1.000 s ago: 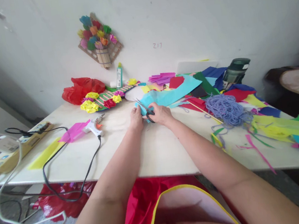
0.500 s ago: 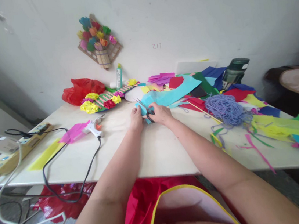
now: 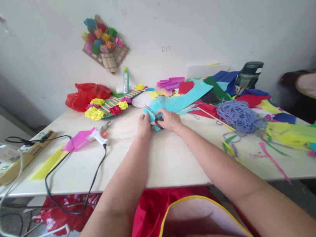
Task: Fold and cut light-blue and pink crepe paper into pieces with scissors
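Observation:
My right hand is closed on a pair of scissors with dark handles, the blades pointing up and to the left. Light blue paper lies beneath the blades and stretches away to the right. My left hand pinches the near left end of that paper, beside the scissors. Its fingertips are partly hidden. Left of my hands, a white glue gun rests on the table, and behind it is a green piece decorated with yellow, red and purple crumpled-paper flowers.
A power strip with cables occupies the table's left end. Purple-blue yarn, a thin stick and coloured paper scraps spread over the right. A glue tube and a dark bottle stand near the wall.

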A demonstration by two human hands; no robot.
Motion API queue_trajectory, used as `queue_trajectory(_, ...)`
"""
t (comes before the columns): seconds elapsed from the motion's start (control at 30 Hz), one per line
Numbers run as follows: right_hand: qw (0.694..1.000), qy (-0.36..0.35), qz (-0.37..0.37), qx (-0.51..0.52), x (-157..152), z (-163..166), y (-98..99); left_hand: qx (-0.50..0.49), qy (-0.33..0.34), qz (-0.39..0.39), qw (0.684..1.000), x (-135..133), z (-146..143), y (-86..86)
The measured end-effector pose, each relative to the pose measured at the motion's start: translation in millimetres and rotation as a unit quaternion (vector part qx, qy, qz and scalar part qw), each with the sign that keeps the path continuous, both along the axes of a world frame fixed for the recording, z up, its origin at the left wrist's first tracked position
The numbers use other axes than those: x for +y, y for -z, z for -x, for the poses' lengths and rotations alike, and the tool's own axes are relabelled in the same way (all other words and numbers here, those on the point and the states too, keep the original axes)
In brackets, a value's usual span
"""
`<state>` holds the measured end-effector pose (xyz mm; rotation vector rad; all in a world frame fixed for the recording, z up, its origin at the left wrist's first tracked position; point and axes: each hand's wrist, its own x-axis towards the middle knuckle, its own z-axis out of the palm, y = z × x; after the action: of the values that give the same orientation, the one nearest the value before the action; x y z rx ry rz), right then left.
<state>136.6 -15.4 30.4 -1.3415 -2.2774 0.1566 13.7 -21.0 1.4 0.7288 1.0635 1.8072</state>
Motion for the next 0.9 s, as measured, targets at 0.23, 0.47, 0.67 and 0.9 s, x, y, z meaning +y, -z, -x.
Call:
queue_trajectory(0.23, 1.000, 0.002, 0.001, 0.001, -0.9, 1.0, -1.2, -0.005, 0.004, -0.015, 1.000, 2.4, 1.3, 2.7)
queue_trajectory(0.47, 1.000, 0.001, -0.004, 0.008, 1.2, 1.5, -0.3, -0.008, 0.003, -0.019, 1.000, 3.7, 1.9, 3.9)
queue_trajectory(0.67, 1.000, -0.007, -0.012, 0.014, 3.0, 1.5, 1.9, -0.015, -0.003, -0.022, 1.000, 6.1, 2.9, 6.0)
queue_trajectory(0.9, 1.000, -0.003, -0.012, 0.012, 3.2, 1.7, 1.8, -0.022, 0.007, -0.023, 0.999, 5.0, 2.3, 5.1)
